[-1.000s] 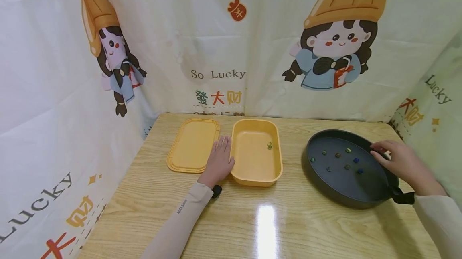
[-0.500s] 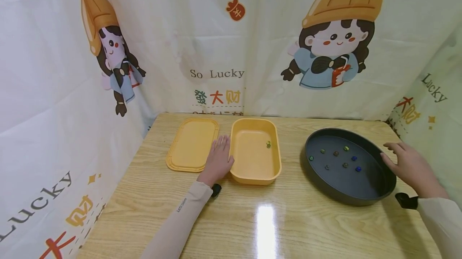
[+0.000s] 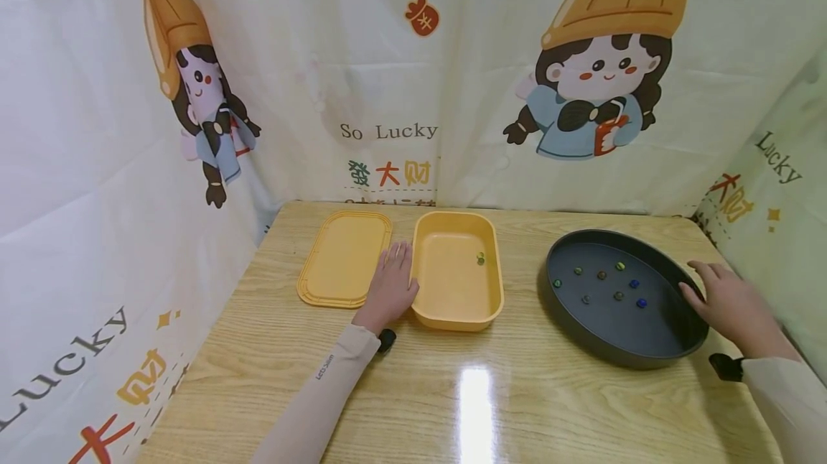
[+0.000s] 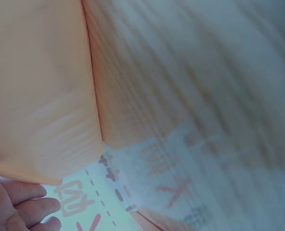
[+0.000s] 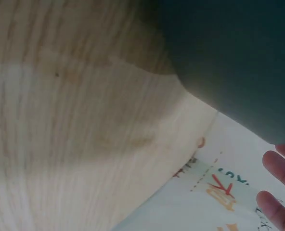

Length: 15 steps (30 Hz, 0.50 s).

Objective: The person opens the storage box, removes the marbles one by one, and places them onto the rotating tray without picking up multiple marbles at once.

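My left hand (image 3: pixel 389 290) lies with straight fingers against the left side of a yellow plastic container (image 3: pixel 420 309). Inside that container sits one yellow-green glass marble (image 3: pixel 481 258). At the far right, my right hand (image 3: pixel 733 302) is beside the right rim of a dark round pan (image 3: pixel 672 338). Its fingers are loosely spread, with the thumb by the rim; whether the thumb touches is hard to tell. Several glass marbles (image 3: pixel 619 296) are scattered over the pan's floor. In the right wrist view, fingertips (image 5: pixel 277 166) appear next to the pan's outer wall (image 5: pixel 239 72).
A flat yellow lid (image 3: pixel 342 259) lies left of the container on the wooden table (image 3: pixel 413 392). Printed curtains (image 3: pixel 304 90) close off the back and sides. Bare tabletop separates the container from the pan.
My right hand has drawn back from over the pan's right edge to its outer side, then shifted slightly downward. The left hand stays in place, and the marbles have not visibly moved.
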Each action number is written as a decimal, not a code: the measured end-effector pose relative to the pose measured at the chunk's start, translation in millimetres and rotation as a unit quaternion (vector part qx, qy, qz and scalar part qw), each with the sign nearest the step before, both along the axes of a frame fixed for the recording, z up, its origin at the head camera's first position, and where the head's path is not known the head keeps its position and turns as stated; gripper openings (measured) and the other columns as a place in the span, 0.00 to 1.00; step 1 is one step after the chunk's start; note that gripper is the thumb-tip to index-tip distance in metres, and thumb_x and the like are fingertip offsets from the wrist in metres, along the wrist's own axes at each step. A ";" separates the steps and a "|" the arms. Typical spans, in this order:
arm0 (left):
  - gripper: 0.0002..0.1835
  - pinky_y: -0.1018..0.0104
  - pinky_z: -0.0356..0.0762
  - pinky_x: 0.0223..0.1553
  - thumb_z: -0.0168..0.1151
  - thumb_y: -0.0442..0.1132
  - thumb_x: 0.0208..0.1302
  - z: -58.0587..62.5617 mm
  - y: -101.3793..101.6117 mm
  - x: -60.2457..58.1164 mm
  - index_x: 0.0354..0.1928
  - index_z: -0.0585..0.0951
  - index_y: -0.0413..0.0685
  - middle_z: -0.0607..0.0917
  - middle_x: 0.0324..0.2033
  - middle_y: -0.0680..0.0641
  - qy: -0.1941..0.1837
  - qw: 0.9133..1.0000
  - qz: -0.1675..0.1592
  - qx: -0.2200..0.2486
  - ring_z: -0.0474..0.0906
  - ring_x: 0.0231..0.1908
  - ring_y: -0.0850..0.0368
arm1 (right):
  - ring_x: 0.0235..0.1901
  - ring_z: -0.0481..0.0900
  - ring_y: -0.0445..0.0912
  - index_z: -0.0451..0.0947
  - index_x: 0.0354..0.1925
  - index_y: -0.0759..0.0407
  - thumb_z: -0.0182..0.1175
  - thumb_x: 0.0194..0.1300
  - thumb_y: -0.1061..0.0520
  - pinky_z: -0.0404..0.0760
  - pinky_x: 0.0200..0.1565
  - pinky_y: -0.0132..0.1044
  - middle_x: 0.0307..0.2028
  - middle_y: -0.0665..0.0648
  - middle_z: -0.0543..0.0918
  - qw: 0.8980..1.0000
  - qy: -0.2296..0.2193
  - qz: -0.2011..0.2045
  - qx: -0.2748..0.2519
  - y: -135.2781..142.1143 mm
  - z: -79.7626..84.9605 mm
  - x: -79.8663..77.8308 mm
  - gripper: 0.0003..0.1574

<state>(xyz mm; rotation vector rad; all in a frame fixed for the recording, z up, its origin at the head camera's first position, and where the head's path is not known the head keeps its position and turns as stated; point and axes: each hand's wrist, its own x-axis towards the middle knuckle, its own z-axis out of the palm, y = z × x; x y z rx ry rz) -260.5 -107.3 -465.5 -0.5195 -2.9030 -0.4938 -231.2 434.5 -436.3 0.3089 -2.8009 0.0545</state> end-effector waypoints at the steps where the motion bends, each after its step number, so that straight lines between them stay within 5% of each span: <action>1: 0.33 0.48 0.42 0.72 0.45 0.40 0.67 0.7 0.4 0.3 0.70 0.54 0.32 0.58 0.70 0.35 0.001 1.000 -0.001 0.002 0.49 0.72 0.42 | 0.39 0.73 0.73 0.66 0.53 0.75 0.59 0.62 0.55 0.71 0.37 0.65 0.44 0.81 0.73 1.000 0.002 0.000 0.000 0.9 -1.9 -0.4 0.29; 15: 0.34 0.50 0.41 0.73 0.46 0.43 0.69 -0.5 0.6 -1.4 0.72 0.51 0.36 0.55 0.72 0.39 -0.021 0.999 0.009 -0.026 0.45 0.74 0.46 | 0.40 0.73 0.75 0.67 0.54 0.77 0.57 0.65 0.52 0.71 0.39 0.65 0.45 0.82 0.73 1.000 -0.017 0.002 -0.013 6.7 -21.2 -3.7 0.30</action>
